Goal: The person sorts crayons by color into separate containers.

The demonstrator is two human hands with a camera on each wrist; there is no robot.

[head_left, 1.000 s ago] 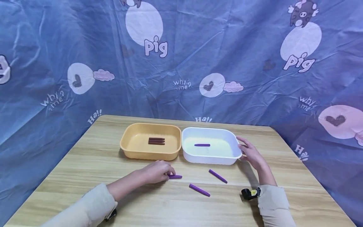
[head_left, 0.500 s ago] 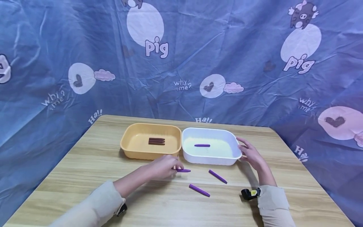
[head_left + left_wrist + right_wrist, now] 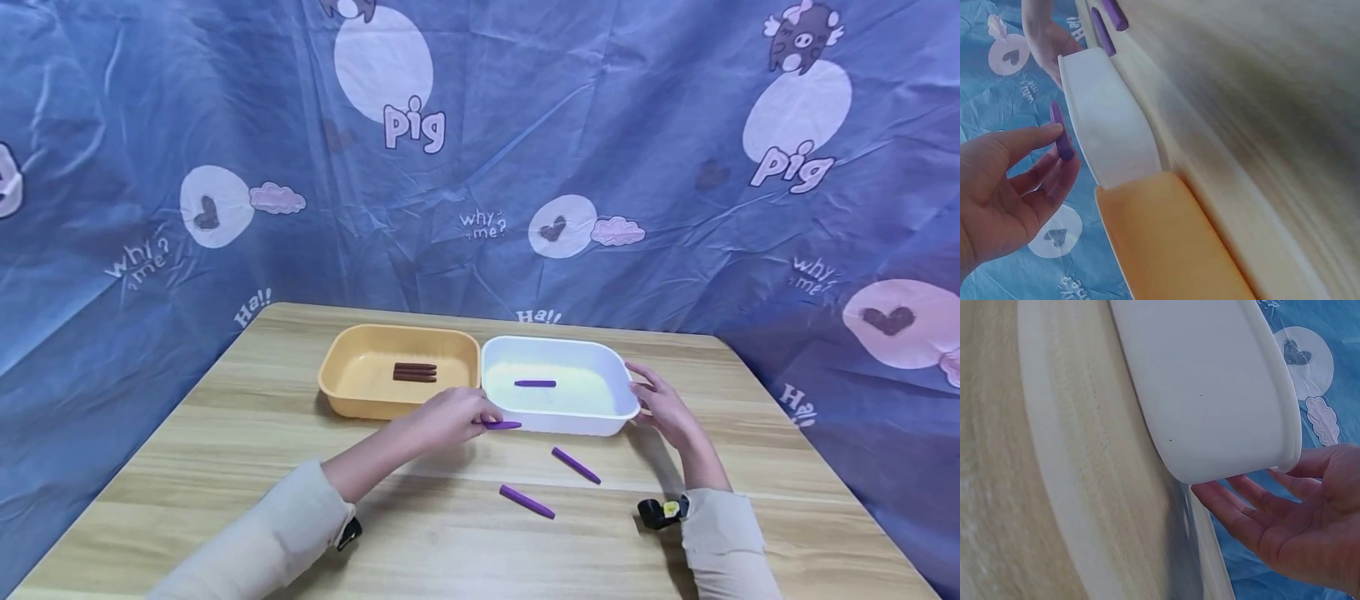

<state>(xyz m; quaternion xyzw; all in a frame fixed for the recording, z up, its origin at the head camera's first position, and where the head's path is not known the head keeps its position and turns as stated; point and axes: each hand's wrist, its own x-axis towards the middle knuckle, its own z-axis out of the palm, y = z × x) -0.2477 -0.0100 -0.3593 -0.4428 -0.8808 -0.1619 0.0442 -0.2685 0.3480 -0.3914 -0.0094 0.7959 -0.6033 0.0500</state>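
Left hand (image 3: 450, 417) is pinching a purple stick (image 3: 504, 425), thumb and fingertips closing on its rear part, so that end is hiding in the grip. Head view is showing the stick overlapping the near wall of the white bin (image 3: 570, 423); left wrist view is placing it just beside the rim. Same hand is blocking the near corner where white bin and orange bin (image 3: 352, 408) are meeting.

Right hand (image 3: 666, 408) is touching the white bin's far-right end with fingers loosely extended, grip not closing tight; some fingertips are going out of sight at the rim in the right wrist view. White bin is getting cut off there, orange bin in the left wrist view; walls are hiding both insides from the wrist cameras.

Another purple stick (image 3: 535, 384) is lying inside the white bin, brown sticks (image 3: 415, 372) are sitting side by side in the orange one. Two loose purple sticks (image 3: 528, 502) are resting on the counter (image 3: 420, 550), nearer the person. Sleeves (image 3: 723, 533) are running out of frame; left black wrist device (image 3: 349, 533) is mostly hiding under its cuff. Printed blue curtain (image 3: 465, 275) is hanging behind.
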